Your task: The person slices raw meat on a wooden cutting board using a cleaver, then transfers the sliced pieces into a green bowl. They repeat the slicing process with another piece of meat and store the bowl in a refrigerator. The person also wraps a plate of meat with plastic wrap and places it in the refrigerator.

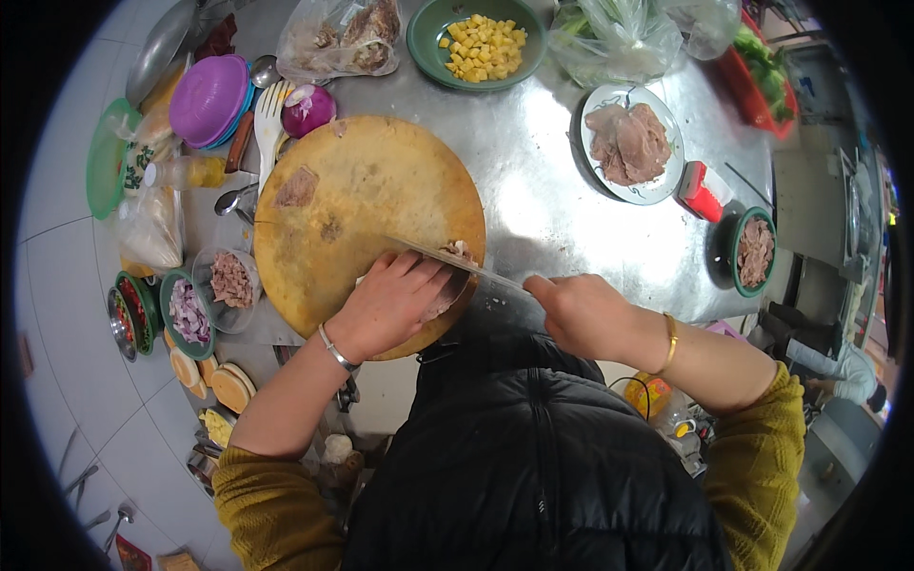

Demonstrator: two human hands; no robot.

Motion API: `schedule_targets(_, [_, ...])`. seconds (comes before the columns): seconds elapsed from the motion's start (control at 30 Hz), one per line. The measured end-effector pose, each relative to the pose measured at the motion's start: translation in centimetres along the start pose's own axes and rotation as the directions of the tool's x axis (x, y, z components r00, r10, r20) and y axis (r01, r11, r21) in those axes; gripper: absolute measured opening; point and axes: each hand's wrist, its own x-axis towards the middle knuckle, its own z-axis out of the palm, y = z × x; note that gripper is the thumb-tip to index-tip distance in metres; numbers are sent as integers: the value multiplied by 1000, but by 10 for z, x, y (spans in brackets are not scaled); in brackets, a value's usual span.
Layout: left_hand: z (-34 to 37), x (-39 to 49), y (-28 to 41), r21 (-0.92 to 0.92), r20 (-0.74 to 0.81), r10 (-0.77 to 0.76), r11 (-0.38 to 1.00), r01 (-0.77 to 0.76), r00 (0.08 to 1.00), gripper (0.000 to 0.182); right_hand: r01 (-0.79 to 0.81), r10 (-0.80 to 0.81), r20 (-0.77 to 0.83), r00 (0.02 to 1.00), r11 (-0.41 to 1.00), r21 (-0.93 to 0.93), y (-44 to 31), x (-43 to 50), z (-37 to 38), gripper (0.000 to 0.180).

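My right hand (pixel 585 314) grips the handle of a wide-bladed kitchen knife (pixel 446 258), its blade lying across the near right part of a round wooden chopping board (pixel 371 175). With fingers bent beside the blade, my left hand (pixel 389 303) holds down a piece of cooked meat (pixel 437 305), mostly hidden by the hand. Small cut bits of meat (pixel 459 250) lie just beyond the blade. A thin flat scrap of meat (pixel 295 187) rests on the board's far left.
Left of the board stand a tub of diced meat (pixel 246 314), a bowl of chopped onion (pixel 172 307) and purple bowls (pixel 207 100). A halved red onion (pixel 309 110) touches its far edge. Beyond are a bowl of yellow cubes (pixel 421 50) and a plate of meat (pixel 675 128).
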Motion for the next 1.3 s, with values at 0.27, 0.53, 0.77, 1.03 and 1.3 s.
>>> schedule_targets(0.27, [5,-2,-3,11,-24,17,1000,-17,1000,70,-77,76,110,991,997,10,10,-12,-4,29])
schedule_targets(0.53, [5,-2,-3,6,-16,8,1000,-8,1000,67,-48,50,-34,998,998,31,3,42,28,20])
schedule_targets(0.77, [8,-1,-2,4,-54,6,1000,-6,998,68,-62,61,61,996,998,1,6,-24,-10,23])
schedule_targets(1.03, [9,-4,-5,-29,-50,19,999,-21,999,64,7,-6,-54,999,1000,22,6,58,32,27])
schedule_targets(1.3, [10,-2,-4,-24,-80,13,1000,-15,997,65,-64,62,56,996,998,20,-4,-13,-16,20])
